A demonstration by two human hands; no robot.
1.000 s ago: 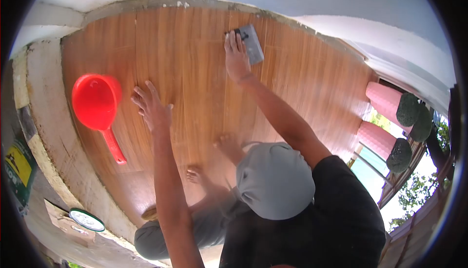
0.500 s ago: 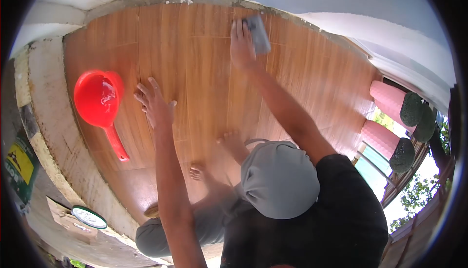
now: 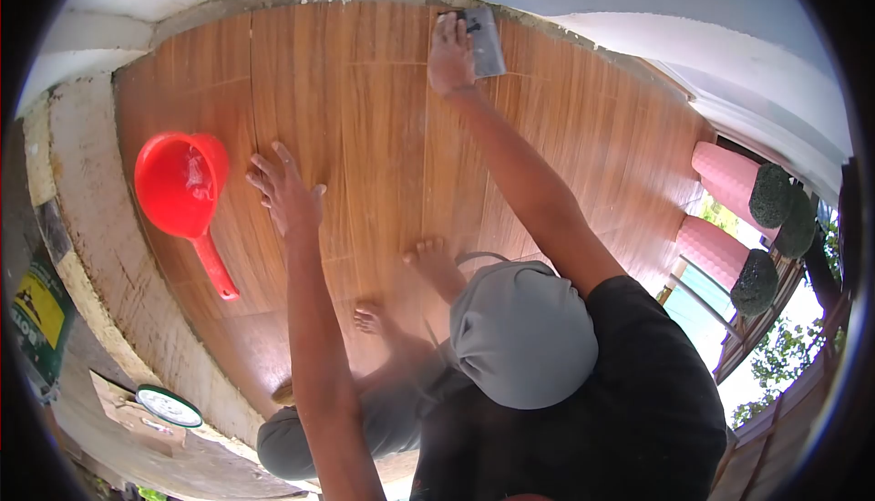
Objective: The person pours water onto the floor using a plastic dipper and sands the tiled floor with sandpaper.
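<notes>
My right hand (image 3: 451, 56) is closed on the handle of a flat steel trowel (image 3: 487, 45) with a grey rectangular blade. The blade lies on the wood-look tile floor (image 3: 383, 118), close to the foot of the wall, and my fingers hide most of the handle. Farther left, my left hand (image 3: 288, 195) rests on the floor with its fingers spread, holding nothing. Beside it stands a red plastic dipper (image 3: 173, 186), its long handle angled down and right. Something shiny, perhaps liquid, shows inside it.
A rough, unfinished ledge (image 3: 91, 154) borders the floor on the left. Outside it lie a green and yellow bag (image 3: 41, 309) and a round white lid-like object (image 3: 169, 405). Pink planters (image 3: 725, 173) with dark rounded tops stand at the right.
My right hand has pushed the trowel farther away, up to the wall's base. My left hand and the dipper stay in place on the floor.
</notes>
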